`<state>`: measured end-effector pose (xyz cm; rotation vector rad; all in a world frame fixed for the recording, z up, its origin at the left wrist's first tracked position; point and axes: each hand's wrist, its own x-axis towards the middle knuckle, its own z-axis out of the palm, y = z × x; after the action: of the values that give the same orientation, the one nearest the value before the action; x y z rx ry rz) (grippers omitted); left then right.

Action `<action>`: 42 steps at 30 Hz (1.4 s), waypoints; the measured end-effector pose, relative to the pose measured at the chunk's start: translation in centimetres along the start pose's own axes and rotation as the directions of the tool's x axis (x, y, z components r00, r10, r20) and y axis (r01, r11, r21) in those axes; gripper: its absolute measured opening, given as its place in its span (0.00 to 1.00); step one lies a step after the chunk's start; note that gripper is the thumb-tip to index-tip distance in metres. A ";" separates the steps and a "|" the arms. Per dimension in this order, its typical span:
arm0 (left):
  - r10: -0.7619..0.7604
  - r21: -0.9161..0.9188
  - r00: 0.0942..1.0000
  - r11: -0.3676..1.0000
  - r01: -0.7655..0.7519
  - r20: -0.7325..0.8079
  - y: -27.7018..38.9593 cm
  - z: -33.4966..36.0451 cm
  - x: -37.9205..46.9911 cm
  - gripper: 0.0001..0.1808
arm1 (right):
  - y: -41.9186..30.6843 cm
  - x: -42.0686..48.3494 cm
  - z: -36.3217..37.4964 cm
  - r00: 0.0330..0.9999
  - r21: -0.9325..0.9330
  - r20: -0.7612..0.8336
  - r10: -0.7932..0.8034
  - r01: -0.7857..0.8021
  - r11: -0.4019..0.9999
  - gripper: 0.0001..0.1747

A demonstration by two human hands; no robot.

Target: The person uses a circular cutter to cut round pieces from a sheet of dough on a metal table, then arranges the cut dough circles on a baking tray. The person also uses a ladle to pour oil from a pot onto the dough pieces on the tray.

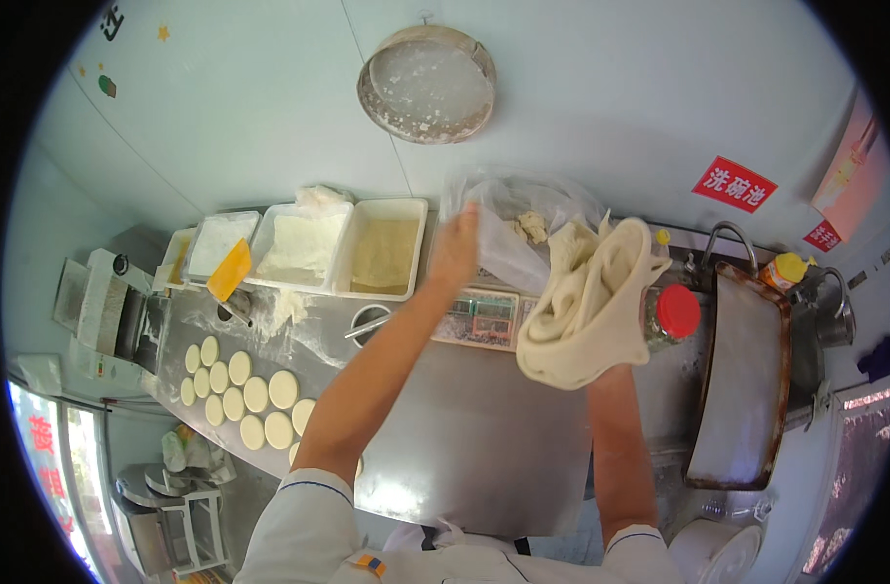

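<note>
A big folded mass of pale dough [587, 314] rests on my right hand [614, 376], which carries it from below. The dough drapes over the fingers and hides them. My left hand [457, 244], slightly blurred, is at the left edge of a clear plastic bag [514, 248] and grips its film. Inside the bag lies a smaller lump of dough [531, 227]. The bag sits behind the front panel of a scale [481, 319], just left of the raised dough.
Flat dough discs [256, 394] lie on the steel table [481, 431] at left. Behind them stand tubs of flour [302, 244] and yellowish liquid [383, 252], plus a yellow scraper [230, 270]. A red-lidded jar [677, 312] and a baking tray [748, 379] stand right. A sieve [426, 84] hangs above.
</note>
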<state>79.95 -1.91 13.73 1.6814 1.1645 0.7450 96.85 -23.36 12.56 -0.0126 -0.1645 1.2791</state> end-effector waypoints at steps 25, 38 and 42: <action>-0.013 -0.278 0.916 0.954 -0.109 -0.401 -6.0 1.7 -1.9 0.10 | 8.5 14.6 -13.3 0.834 -0.411 -0.507 -0.217 -0.012 0.912 0.25; -0.020 -0.420 0.938 0.897 -0.136 -0.345 -5.3 -0.2 -5.3 0.11 | 2.1 11.3 -3.4 0.968 -0.600 -0.051 -0.244 -0.225 -0.768 0.30; -0.079 -0.493 0.937 0.863 -0.107 -0.341 -5.6 1.1 -4.1 0.11 | 2.0 15.5 -5.2 0.946 -0.257 0.286 0.153 0.229 -0.939 0.28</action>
<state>77.33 -5.41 8.21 1.1389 1.0678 1.2794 99.94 -7.58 8.99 -2.0110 -1.8973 -0.2635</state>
